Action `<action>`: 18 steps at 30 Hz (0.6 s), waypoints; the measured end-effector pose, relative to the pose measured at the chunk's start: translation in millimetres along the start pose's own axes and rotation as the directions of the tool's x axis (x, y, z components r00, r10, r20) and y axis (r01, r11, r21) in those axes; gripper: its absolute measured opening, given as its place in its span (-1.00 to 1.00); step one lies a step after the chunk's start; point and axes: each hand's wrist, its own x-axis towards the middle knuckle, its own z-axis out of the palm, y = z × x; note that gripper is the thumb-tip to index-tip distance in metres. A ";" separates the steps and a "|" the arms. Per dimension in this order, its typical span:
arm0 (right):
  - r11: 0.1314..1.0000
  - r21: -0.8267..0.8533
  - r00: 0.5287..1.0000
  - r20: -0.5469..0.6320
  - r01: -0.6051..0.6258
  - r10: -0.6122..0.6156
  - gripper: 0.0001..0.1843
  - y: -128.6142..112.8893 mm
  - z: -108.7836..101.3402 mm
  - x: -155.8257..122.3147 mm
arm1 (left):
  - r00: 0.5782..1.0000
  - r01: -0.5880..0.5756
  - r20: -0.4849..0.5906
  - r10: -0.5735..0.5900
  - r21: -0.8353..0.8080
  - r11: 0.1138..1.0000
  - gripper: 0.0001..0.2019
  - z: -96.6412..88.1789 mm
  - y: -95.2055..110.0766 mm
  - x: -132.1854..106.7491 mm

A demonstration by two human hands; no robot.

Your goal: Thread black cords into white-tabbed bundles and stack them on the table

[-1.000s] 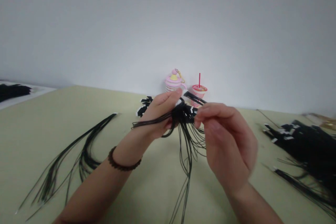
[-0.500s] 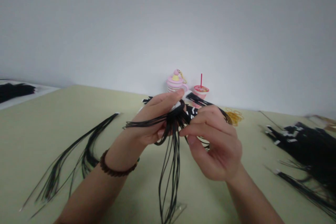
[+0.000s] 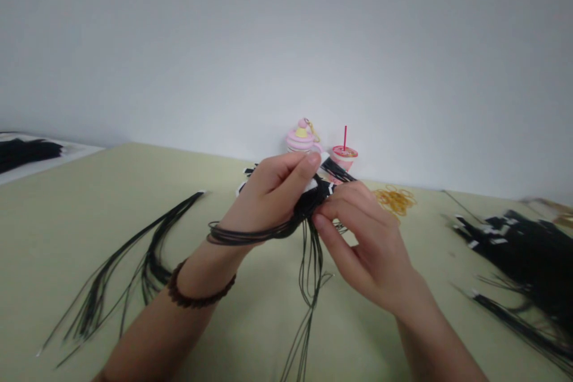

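Left-hand fingers and right-hand fingers pinch black wires, likely light and floppy, best held by the white end.

A pink lidded mug stands beside a red-strawed cup near the wall.

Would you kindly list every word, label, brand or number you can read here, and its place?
No text can be read.
Pink cup with red straw: any print is too small and blurred.
White connector in the left hand: no legible marking.
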 end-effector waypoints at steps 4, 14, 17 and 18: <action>0.997 -0.079 1.000 0.020 -0.001 0.003 -0.91 1.8 -0.4 -2.3 | 0.999 -0.033 0.019 0.031 0.090 0.995 -0.66 -5.1 -4.8 4.0; 0.730 0.570 0.919 0.135 -0.377 0.370 -0.84 7.1 -42.7 -18.8 | 0.955 0.289 -0.003 -0.295 -0.191 0.938 -0.68 -14.0 -17.7 17.8; 0.780 0.559 0.948 0.030 -0.280 0.318 -0.81 10.8 -64.2 -23.1 | 0.941 0.332 0.005 -0.339 -0.219 0.918 -0.68 -18.1 -22.5 22.8; 0.799 0.542 0.956 0.030 -0.260 0.290 -0.81 10.6 -69.9 -23.3 | 0.940 0.333 0.004 -0.341 -0.224 0.916 -0.67 -19.0 -23.3 23.4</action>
